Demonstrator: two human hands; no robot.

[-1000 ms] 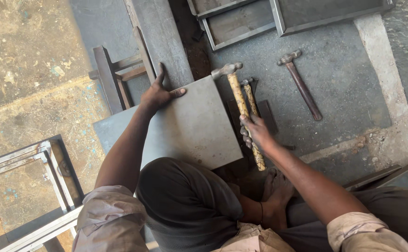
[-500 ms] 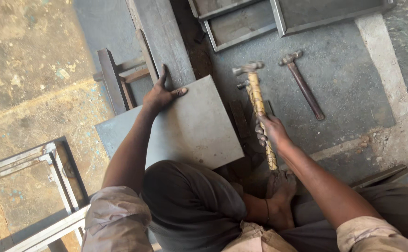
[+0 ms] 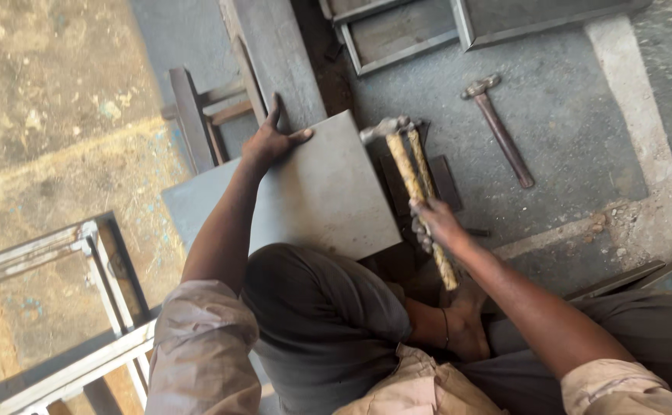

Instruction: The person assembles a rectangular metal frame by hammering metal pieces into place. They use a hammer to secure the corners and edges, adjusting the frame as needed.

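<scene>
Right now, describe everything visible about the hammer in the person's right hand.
The hammer has a pale, yellowish handle, worn and blotchy, probably wood, and a grey metal head. The right hand grips the handle around its middle; the butt end sticks out below the hand toward the person's foot. The head points away from the person, at the right edge of the flat grey metal sheet. Whether the head touches the sheet cannot be told.

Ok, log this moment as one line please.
left hand: flat on grey metal sheet | right hand: gripping yellow-handled hammer, head at sheet's edge | second hammer: lying on floor, untouched
</scene>
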